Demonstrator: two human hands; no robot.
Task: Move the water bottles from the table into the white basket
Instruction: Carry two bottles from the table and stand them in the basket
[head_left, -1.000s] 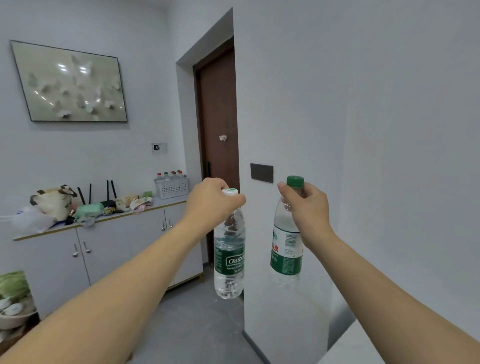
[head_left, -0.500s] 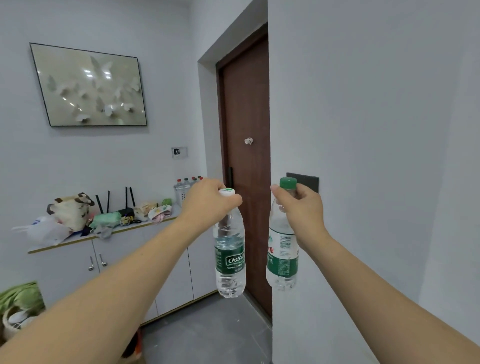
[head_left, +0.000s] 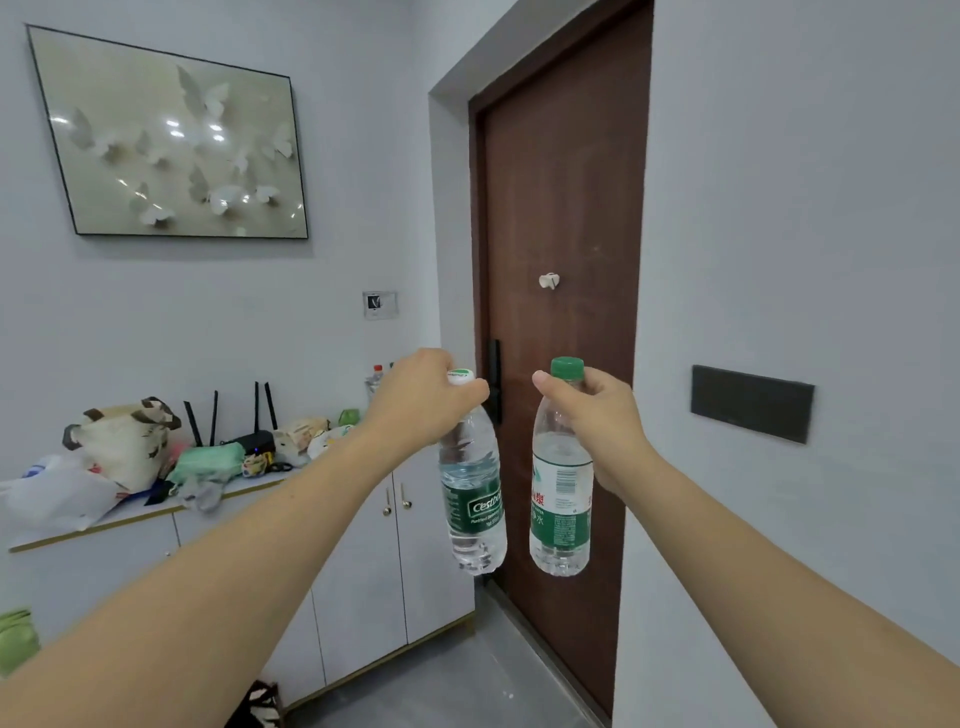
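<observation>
Before a brown door (head_left: 563, 312), at arm's length, two water bottles held in the air, near each other but apart. Left hand (head_left: 423, 402): fingers curled round the neck of the white-capped bottle (head_left: 472, 499), hiding the neck; dark green label, body tilted slightly. Right hand (head_left: 597, 421): fingers wrapped round the shoulder of the green-capped bottle (head_left: 561, 499); label text partly legible, far side hidden. Behind the left hand, on the white cabinet (head_left: 358, 571): one red-capped bottle (head_left: 375, 376), mostly hidden; white basket not discernible. Cabinet top: patterned bag (head_left: 127, 441), black router (head_left: 254, 439), green bundle (head_left: 208, 462), plastic bag (head_left: 52, 493) cut off at the frame's edge. Wall: framed butterfly picture (head_left: 176, 140).
</observation>
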